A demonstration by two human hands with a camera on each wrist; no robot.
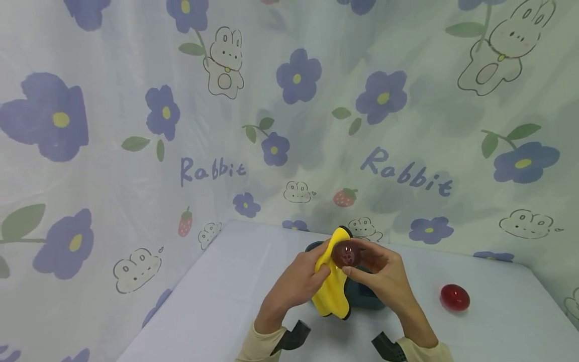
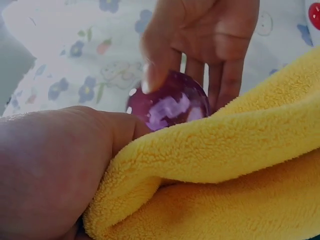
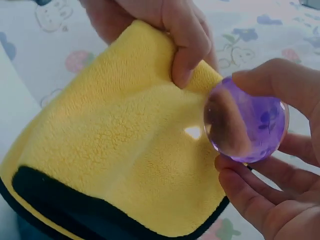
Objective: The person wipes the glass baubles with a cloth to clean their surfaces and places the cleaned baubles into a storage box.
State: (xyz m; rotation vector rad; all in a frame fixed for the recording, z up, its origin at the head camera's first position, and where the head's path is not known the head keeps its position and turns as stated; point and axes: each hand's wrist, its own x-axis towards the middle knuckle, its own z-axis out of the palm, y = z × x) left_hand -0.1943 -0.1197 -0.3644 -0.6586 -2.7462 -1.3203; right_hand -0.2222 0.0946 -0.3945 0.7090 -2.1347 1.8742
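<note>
Head view, yellow cloth: From my remote station I noted the yellow cloth point(image 1: 332, 294), dark-edged, hanging from the person's left hand point(image 1: 296, 279), whose fingers pinched a fold near its top.
Head view, clear ball: The clear ball point(image 1: 346, 253), dark red in this view, was in front of the upper part of the cloth. The right hand point(image 1: 384, 274), to the right of the cloth, grasped it between thumb and fingers.
Head view, dark container: The dark container point(image 1: 367, 299) stood behind the cloth, largely hidden; I could not determine its contents.
Head view, red ball: The glossy red ball point(image 1: 455, 297) lay on the white table point(image 1: 203, 296), well apart from the cloth on its right.
Head view, backdrop: The printed backdrop point(image 1: 253, 120), with flowers and rabbits, hung beyond the cloth.
Left wrist view, near grip: I observed the left hand gripping the folded cloth, whose pile looked thick and fluffy.
Left wrist view, ball: The ball, purple here, showed just past the cloth's upper fold, its lower part covered; the right thumb pressed on it.
Right wrist view, far grip: The left hand clutched the cloth by its top edge.
Right wrist view, ball: The right hand held the ball at the cloth's side, thumb above, fingers below. I could not tell whether ball and cloth touched.
</note>
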